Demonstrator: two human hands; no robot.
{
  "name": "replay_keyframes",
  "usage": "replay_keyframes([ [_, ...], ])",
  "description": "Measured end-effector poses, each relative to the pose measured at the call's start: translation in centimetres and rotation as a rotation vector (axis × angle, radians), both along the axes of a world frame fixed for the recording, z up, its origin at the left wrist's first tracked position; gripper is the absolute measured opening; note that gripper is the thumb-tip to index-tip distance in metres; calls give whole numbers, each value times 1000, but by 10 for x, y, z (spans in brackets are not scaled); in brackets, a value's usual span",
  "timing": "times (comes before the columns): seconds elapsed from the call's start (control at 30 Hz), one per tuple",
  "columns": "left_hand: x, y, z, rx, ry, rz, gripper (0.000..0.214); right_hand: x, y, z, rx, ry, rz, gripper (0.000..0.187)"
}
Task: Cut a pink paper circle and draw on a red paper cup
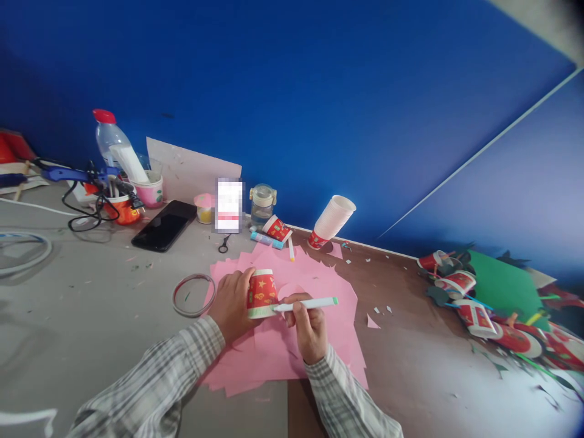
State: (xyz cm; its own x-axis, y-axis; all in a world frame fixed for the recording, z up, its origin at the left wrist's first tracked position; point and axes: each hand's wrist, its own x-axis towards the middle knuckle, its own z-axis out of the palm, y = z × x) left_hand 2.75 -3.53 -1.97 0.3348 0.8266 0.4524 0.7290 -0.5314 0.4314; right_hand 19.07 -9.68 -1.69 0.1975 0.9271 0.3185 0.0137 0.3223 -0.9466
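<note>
A red paper cup (pixel 261 292) with gold figures is in my left hand (pixel 233 301), whose fingers wrap its left side. Along the white band at the cup's lower edge run pale green marks. My right hand (pixel 309 328) grips a white marker (pixel 314 303) with a green end at the right. The marker's tip meets or nearly meets the cup's lower right edge; I cannot tell which. Both hands are over a pile of pink paper sheets (pixel 333 340) with ragged edges.
A tape roll (pixel 193 295) lies left of the paper. Behind are a black phone (pixel 165 225), small scissors (pixel 224 243), a glass jar (pixel 263 205), a tipped red cup (pixel 277 229) and a leaning cup stack (pixel 332 219). Cup crafts (pixel 475 317) and green paper (pixel 502 283) crowd the right.
</note>
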Motion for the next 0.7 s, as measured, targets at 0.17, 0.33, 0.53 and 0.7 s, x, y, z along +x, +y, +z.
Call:
replay_keyframes([
  [0.17,-1,0,0,24,-9,-3,81,0,1,-1,-25,90,14,26],
  [0.33,0,0,0,23,-9,2,80,-1,0,0,17,107,21,29],
  [0.53,1,0,1,2,-26,10,78,-2,-1,2,37,12,28,28],
  [0.7,1,0,1,5,-19,8,77,-3,-2,2,53,-61,-1,25],
])
